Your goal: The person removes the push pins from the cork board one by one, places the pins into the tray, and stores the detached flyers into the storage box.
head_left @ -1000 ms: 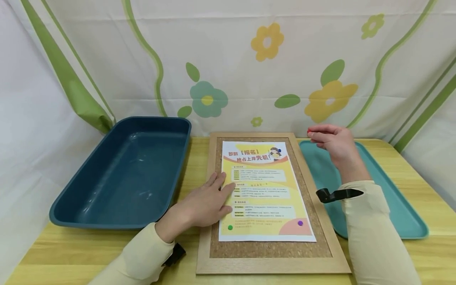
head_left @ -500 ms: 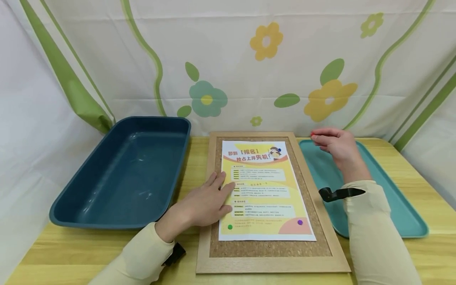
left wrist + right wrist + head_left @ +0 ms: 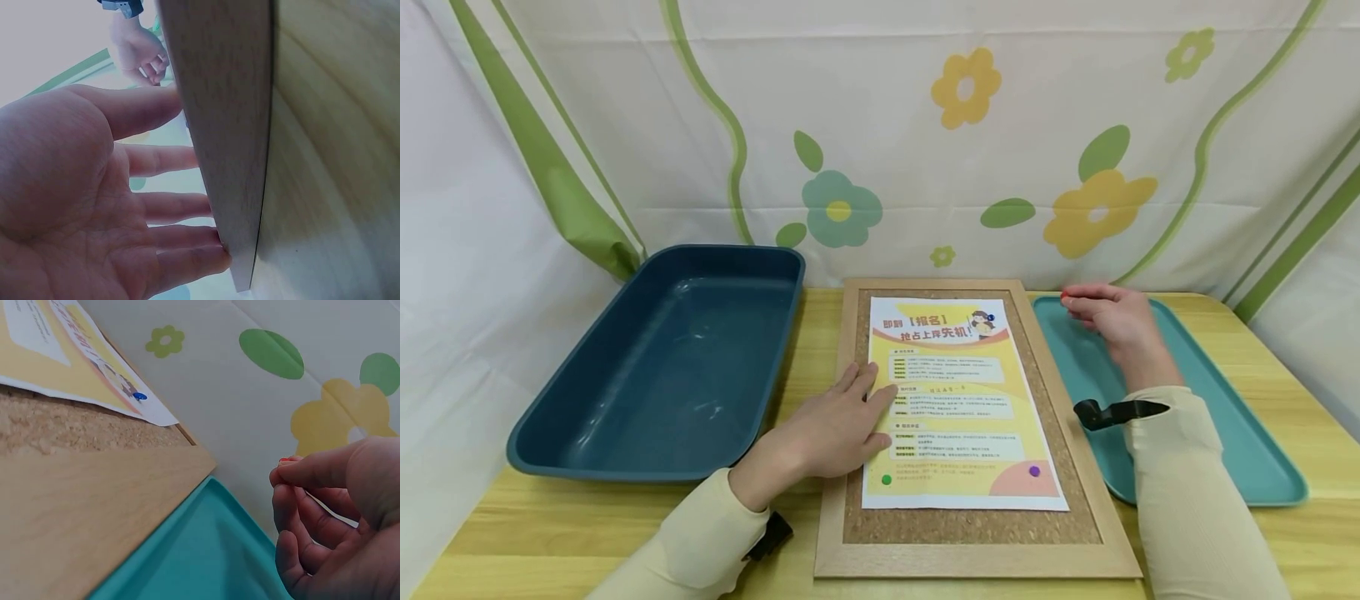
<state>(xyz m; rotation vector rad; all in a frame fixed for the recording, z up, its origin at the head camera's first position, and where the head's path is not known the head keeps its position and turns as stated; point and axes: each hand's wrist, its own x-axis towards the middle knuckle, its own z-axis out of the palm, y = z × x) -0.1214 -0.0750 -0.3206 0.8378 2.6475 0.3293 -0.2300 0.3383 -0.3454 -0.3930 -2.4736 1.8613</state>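
Note:
A cork board with a wooden frame lies on the table, bearing a printed yellow-and-white poster. Flat over the board's left edge, my left hand rests with straight, spread fingers at the poster's left side. In the left wrist view its fingers reach over the frame's edge. Above the far end of the teal tray, my right hand pinches a red push pin between thumb and index finger; the other fingers are curled. A green push pin, a purple push pin and a blue push pin sit on the poster.
A deep dark-blue tub stands left of the board. The shallow teal tray lies to its right, partly under my right forearm. Behind everything hangs a white curtain with flower prints.
With the red push pin pinched, my right hand has moved slightly right and lower, over the tray's far end. My left hand has stayed in place on the board.

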